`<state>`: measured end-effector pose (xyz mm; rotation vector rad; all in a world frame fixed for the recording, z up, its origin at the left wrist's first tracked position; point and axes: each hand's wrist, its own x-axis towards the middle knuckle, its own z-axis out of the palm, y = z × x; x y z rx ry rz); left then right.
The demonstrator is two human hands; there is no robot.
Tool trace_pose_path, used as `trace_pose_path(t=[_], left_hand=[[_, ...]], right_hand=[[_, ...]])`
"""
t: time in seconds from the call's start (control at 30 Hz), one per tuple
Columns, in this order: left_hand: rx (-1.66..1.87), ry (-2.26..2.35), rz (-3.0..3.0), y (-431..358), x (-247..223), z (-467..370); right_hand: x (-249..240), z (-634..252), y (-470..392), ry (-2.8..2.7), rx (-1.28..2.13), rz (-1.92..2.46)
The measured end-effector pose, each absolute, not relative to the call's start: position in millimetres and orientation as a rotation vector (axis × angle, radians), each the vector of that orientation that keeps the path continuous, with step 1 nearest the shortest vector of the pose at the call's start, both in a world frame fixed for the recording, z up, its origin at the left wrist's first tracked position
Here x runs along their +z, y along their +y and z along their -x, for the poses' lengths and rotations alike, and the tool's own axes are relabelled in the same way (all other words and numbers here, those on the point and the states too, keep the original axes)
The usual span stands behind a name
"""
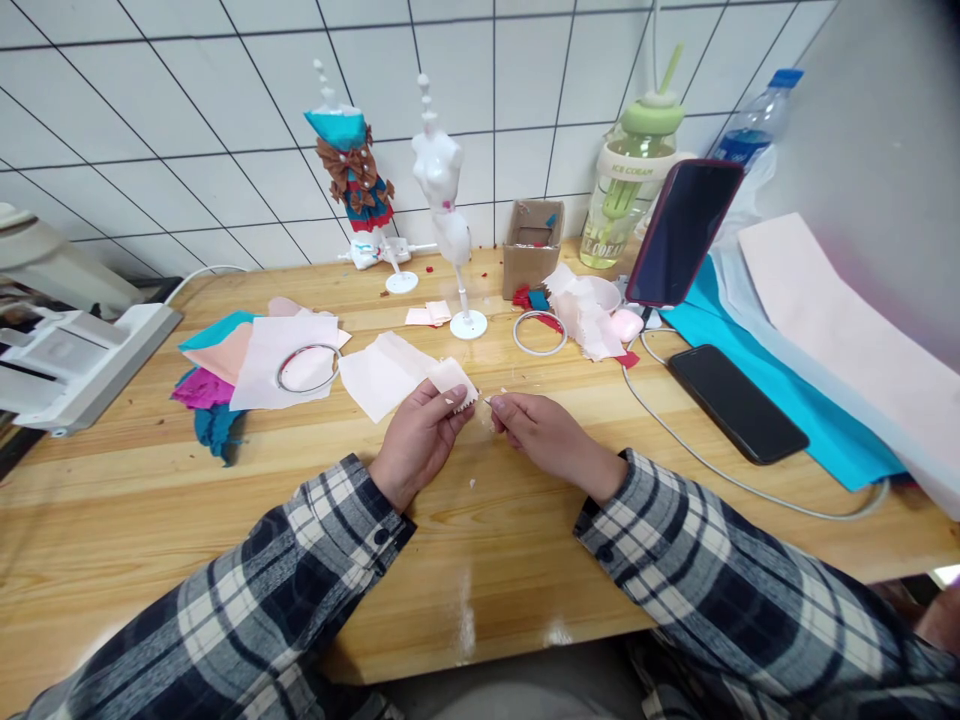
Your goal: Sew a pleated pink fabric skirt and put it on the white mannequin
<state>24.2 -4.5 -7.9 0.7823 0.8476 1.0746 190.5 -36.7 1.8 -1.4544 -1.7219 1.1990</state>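
My left hand [424,435] pinches a small pale pink piece of cloth or paper [451,378] between thumb and fingers. The lower edge of that piece is notched like small teeth. Just to its right, my right hand [536,428] is closed in a pinch, its fingertips close to the notched edge. Something thin shows at those fingertips, too small to name. Behind my left hand a larger pale sheet [386,372] lies on the wooden table [480,570]. A tiny pale scrap rests on the wood below my hands.
Two small mannequins stand behind, one bare white [439,170], one dressed [352,170]. Around lie metal rings [540,350], fabric pieces [214,345], a cardboard box [531,255], a tumbler [634,180], a propped phone [686,230], a flat phone [739,403] and a cable [720,470].
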Motion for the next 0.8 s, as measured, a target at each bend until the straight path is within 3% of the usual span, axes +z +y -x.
trace_pose_path(t=[0.17,0.27,0.63,0.8], left_hand=[[1.216,1.135,-1.775,-4,3,-15],[1.109,1.1,-2.114,-1,5,-9],[1.198,1.26,-1.374,12,-3,7],[1.31,1.092,-1.01,19,-7,13]], right_hand=[[11,-200,-34,-1.838,0.817,1.605],[16,-213,-30,-1.904,0.566,1.763],[9,-243,-29,-2.062,0.248,1.976],[8,-222,-33,-2.037,0.116,1.705]])
